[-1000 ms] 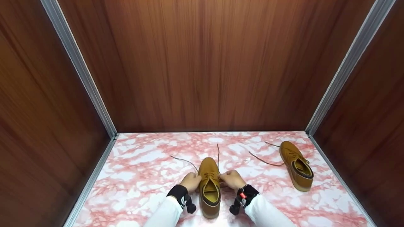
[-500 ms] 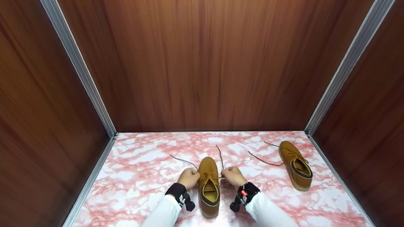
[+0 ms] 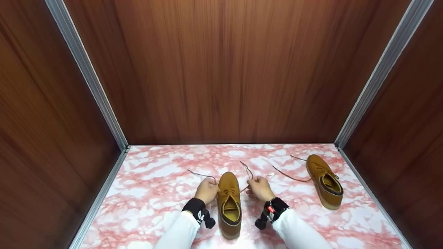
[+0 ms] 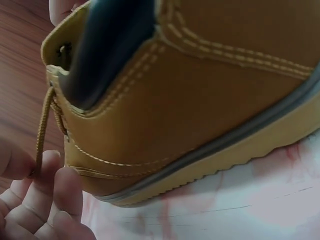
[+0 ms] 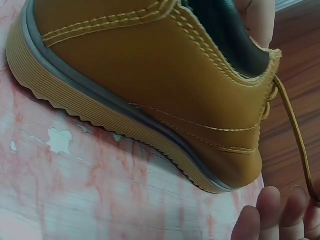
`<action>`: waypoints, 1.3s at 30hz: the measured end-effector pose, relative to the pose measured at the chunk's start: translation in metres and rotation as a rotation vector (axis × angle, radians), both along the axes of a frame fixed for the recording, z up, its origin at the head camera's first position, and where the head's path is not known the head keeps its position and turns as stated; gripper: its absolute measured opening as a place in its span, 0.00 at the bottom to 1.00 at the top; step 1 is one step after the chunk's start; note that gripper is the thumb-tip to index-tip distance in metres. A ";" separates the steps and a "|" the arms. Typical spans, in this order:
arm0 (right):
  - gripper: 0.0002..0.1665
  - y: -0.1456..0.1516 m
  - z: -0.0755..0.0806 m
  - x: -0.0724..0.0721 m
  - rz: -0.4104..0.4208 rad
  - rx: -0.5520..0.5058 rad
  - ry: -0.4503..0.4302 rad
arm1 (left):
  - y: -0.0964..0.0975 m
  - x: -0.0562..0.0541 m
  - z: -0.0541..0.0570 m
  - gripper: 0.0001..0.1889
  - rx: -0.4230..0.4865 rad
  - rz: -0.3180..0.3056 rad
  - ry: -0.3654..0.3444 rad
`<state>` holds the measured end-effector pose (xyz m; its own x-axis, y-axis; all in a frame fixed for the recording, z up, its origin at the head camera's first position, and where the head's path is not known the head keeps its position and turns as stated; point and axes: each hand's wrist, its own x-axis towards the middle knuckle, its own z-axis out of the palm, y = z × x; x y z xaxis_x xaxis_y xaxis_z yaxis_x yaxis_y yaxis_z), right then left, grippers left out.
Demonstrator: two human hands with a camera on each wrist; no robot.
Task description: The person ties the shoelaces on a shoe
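Note:
A tan lace-up shoe (image 3: pixel 228 180) stands sole down in front of me, its toe pointing away. On its left side my left hand (image 3: pixel 206 191) pinches one brown shoelace (image 4: pixel 42 131), which runs from the top eyelet down to thumb and finger. The other shoelace (image 5: pixel 292 120) is pinched by my right hand (image 3: pixel 260 188), a little apart from the shoe's right side, and stretches fairly straight to the eyelets. Both loose lace ends trail forward beyond the hands. The lacing lies crossed over the tongue, and the shoe's opening faces up.
A second tan shoe (image 3: pixel 316 167) stands at the right, angled, with its own laces (image 3: pixel 292 178) spread to the left. The pink-and-white marbled surface (image 3: pixel 152 197) is bordered by brown wood-grain panels (image 3: pixel 221 76) and metal edge strips (image 3: pixel 104 193).
My right hand has moved right and slightly forward, drawing its shoelace away from the shoe. My left hand has shifted slightly forward. Both shoes stay where they were.

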<state>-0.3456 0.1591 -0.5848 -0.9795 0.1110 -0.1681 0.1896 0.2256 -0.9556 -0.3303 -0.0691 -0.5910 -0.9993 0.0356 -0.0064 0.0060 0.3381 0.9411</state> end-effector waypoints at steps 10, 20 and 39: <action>0.13 0.010 0.002 -0.003 -0.051 -0.026 0.042 | 0.010 -0.010 0.015 0.09 0.059 0.026 0.004; 0.13 0.012 0.003 -0.001 -0.037 -0.042 0.048 | 0.027 -0.015 0.032 0.16 0.043 -0.108 0.104; 0.13 0.021 0.014 -0.002 -0.065 -0.044 0.058 | 0.005 -0.012 0.022 0.10 -0.166 -0.202 0.084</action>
